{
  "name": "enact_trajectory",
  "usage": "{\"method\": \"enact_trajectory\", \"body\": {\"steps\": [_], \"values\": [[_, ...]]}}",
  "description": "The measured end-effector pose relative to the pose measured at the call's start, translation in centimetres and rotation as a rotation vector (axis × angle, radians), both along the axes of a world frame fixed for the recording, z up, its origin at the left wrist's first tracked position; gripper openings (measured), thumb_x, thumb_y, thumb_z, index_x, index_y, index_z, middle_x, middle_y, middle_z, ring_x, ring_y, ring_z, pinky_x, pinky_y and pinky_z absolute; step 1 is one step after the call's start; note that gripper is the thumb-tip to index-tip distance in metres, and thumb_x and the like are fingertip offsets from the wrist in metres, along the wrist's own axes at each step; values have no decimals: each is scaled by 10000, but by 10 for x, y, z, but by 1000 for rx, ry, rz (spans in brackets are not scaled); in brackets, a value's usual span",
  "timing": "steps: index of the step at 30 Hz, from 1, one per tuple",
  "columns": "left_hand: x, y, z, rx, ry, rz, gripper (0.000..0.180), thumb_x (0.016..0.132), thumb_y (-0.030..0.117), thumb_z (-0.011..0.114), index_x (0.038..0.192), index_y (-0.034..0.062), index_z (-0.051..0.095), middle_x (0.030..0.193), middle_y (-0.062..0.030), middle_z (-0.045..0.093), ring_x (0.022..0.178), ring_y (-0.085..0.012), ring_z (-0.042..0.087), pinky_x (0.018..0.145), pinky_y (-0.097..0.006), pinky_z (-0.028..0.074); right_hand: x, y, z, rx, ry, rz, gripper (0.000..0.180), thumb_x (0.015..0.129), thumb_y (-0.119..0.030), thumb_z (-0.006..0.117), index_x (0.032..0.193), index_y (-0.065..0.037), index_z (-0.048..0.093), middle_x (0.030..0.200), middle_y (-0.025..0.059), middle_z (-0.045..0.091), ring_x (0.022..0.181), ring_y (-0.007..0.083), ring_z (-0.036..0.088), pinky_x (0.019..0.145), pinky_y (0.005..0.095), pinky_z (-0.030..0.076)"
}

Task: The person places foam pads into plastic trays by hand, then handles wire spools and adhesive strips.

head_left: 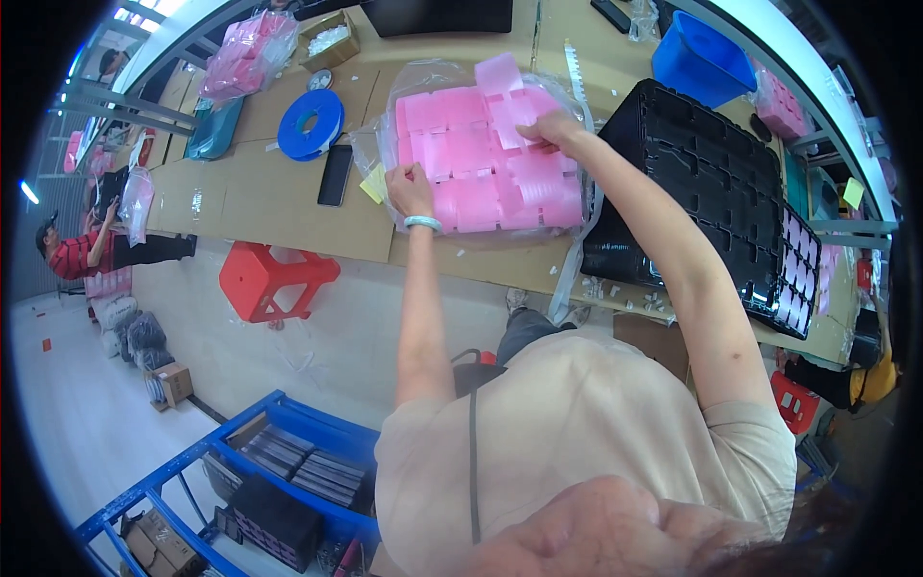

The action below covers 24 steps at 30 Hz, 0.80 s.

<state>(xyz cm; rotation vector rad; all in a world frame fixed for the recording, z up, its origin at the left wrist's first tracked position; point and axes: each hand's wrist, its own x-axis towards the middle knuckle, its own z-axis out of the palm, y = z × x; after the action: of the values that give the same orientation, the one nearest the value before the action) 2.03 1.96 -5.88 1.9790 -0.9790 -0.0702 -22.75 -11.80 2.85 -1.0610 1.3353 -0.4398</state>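
Right hand [550,131] pinches a pink strip [504,94]. Left hand [411,190] curls beside pink sheets [465,200], grip unclear. Yellow slip [374,186]: any writing illegible.

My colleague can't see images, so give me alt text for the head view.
A person's left hand is at the left edge of pink pieces ringed by clear plastic, the right hand over their right side. Black trays lie to the right, a phone and blue roll to the left.

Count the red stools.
2 clear: one red stool left of the person, another at far right, partly hidden. A red sliver by the waist may be a third.
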Motion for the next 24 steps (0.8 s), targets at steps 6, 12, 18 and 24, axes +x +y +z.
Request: {"method": "enact_trajectory", "body": {"steps": [6, 12, 18, 24], "values": [[3, 4, -1, -52, 61, -28, 122, 801, 130, 669, 783, 10, 655, 820, -128, 594, 731, -272, 589, 688, -381, 477, 19, 3, 23, -91, -92, -71, 331, 894, -300, 636, 1013, 9, 632, 878, 73, 641, 778, 203, 607, 677, 343, 520], [-2, 7, 13, -238, 83, 38, 168, 834, 160, 663, 844, -8, 655, 758, -115, 591, 742, -254, 602, 687, -376, 482, 43, 10, 23, -10, -321, 3, 348, 934, -318, 552, 1075, -3, 601, 936, 133, 629, 817, 241, 625, 763, 402, 546], [-41, 65, 74, 244, 958, -403, 587, 968, 523, 449, 1113, -31, 581, 1060, -204, 630, 882, -300, 630, 775, -421, 509, 14, -61, 108, -15, -567, -232, 298, 882, -182, 554, 1056, 60, 561, 972, 194, 629, 843, 288, 664, 806, 449, 575], [-126, 27, 157, 33, 1948, -363, 686, 982, 518, 424, 1356, -56, 376, 1157, -178, 616, 903, -240, 636, 658, -410, 529, -103, -106, 140, 29, -749, -353, 419, 809, -181, 632, 1160, 14, 512, 998, 205, 632, 887, 343, 655, 818, 471, 557]]}}
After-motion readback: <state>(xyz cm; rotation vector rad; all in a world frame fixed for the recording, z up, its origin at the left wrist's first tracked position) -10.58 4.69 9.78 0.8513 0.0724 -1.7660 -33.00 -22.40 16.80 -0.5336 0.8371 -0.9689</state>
